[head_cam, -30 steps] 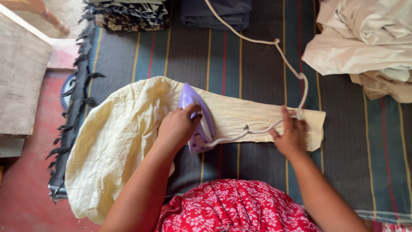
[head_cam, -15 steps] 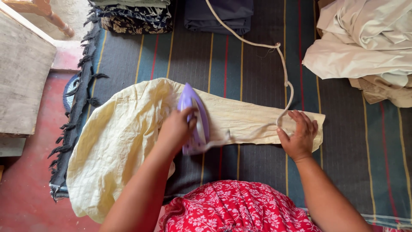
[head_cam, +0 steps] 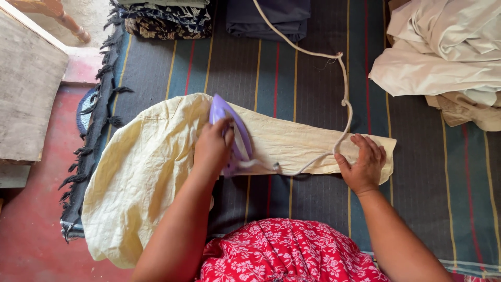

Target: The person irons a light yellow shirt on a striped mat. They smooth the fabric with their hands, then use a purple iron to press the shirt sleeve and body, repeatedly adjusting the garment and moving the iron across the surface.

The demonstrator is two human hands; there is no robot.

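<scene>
Right now my left hand grips the purple iron on the yellow cloth, whose long axis runs rightward to my right hand, pressed flat with fingers spread.

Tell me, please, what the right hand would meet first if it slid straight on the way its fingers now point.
The right hand lies flat on the pale yellow garment, fingers pointing away from the person. Going straight on, it would probably pass the garment's far edge onto the bare striped mat; the iron's cord runs just to its left.
</scene>
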